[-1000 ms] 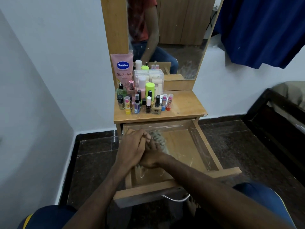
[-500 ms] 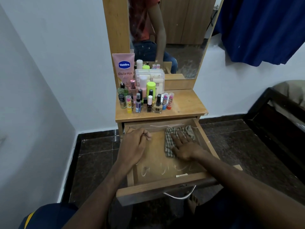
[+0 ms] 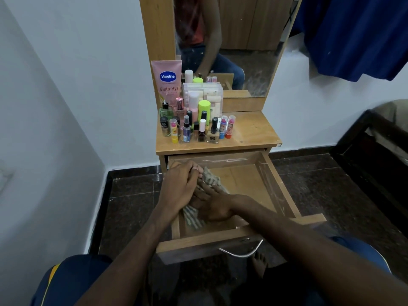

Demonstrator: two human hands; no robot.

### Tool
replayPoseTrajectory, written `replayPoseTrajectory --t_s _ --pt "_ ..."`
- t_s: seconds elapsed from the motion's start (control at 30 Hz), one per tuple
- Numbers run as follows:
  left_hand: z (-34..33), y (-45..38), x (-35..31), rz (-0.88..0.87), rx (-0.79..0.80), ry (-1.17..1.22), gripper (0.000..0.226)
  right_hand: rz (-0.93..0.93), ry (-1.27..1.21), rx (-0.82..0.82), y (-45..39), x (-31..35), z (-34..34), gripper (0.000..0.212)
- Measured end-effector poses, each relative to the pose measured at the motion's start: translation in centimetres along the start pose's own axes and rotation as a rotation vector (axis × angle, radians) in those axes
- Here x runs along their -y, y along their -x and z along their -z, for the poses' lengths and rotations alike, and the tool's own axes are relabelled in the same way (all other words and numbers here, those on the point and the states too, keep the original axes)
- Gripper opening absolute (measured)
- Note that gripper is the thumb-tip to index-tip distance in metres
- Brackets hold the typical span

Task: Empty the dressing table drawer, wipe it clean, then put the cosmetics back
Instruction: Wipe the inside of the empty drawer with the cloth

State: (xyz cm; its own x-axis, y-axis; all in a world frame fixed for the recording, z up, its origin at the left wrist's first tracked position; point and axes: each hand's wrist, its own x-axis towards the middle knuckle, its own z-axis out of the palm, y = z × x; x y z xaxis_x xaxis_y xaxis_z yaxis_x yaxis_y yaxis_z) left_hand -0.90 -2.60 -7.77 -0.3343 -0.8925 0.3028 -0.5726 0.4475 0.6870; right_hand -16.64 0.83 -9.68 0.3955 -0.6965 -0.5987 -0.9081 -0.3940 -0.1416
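The wooden drawer [image 3: 280, 189] of the dressing table is pulled out and holds no cosmetics. A checked cloth [image 3: 211, 178] lies in its left part. My right hand [image 3: 212, 204] presses flat on that cloth, fingers pointing to the back left. My left hand [image 3: 179, 188] sits on the drawer's left wall near the back corner, fingers curled over the rim, and partly covers the right hand's fingertips. The cosmetics [image 3: 198, 128], small bottles and lipsticks, stand grouped on the left of the table top [image 3: 249, 131].
A pink Vaseline tube [image 3: 167, 82] and a clear plastic box [image 3: 205, 93] stand behind the bottles, against the mirror [image 3: 242, 40]. A metal handle [image 3: 242, 253] hangs from the drawer front. Dark wooden furniture [image 3: 375, 151] stands to the right. A white wall is close on the left.
My right hand has swept the cloth from the back right of the drawer over to the left side, under my left hand. The left hand stayed on the drawer's left wall.
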Motion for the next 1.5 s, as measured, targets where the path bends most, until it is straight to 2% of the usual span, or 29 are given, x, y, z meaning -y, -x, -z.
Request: replayPoseTrajectory --t_s 0.1,0.23,0.37,0.43,0.53,0.67,0.8,0.9,1.0,1.1,1.3,1.4,1.5 --pt "0.0 0.0 0.2 -0.001 0.010 -0.014 0.028 -0.014 -0.005 0.038 2.9 -4.0 -0.9 0.069" --pt "-0.2 0.2 0.3 0.003 0.024 -0.020 0.029 -0.298 -0.141 0.012 5.5 -8.3 -1.5 0.082" --pt "-0.2 0.4 0.2 0.025 -0.022 0.025 0.030 -0.546 -0.369 -0.066 3.5 -6.8 -1.6 0.089" --pt "-0.1 0.5 -0.1 0.023 -0.025 0.019 0.031 -0.584 -0.421 -0.123 1.5 -4.4 -1.1 0.093" --pt "0.0 0.4 -0.1 0.015 0.005 0.006 0.031 -0.464 -0.337 -0.122 -0.9 -0.5 -0.1 0.089" --pt "0.0 0.4 -0.1 0.010 0.016 0.022 0.030 -0.166 -0.099 -0.051 -1.8 2.5 0.5 0.074" --pt "0.1 0.3 -0.2 -0.002 -0.022 0.051 0.031 0.133 0.085 -0.057 1.2 0.3 0.2 0.070" --pt "0.0 0.4 -0.1 -0.002 -0.041 0.073 0.032 0.319 0.122 0.014 3.7 -2.9 -0.5 0.064" --pt "0.0 0.4 -0.3 -0.015 0.007 0.005 0.033 0.198 0.202 0.007 3.0 -3.6 -0.6 0.064" --pt "0.1 0.2 -0.1 -0.017 0.031 -0.012 0.035 0.009 0.092 -0.009 0.9 -1.3 0.1 0.066" --pt "0.0 0.1 0.2 0.017 -0.018 0.122 0.036 0.212 -0.174 0.125 3.7 -2.7 0.1 0.054" --pt "-0.1 0.3 0.2 0.010 0.000 0.085 0.038 0.123 -0.218 0.023 4.2 -4.9 0.6 0.054" --pt "-0.1 0.2 0.1 0.010 0.033 0.017 0.042 0.093 -0.014 -0.069 2.2 -4.2 0.8 0.061"
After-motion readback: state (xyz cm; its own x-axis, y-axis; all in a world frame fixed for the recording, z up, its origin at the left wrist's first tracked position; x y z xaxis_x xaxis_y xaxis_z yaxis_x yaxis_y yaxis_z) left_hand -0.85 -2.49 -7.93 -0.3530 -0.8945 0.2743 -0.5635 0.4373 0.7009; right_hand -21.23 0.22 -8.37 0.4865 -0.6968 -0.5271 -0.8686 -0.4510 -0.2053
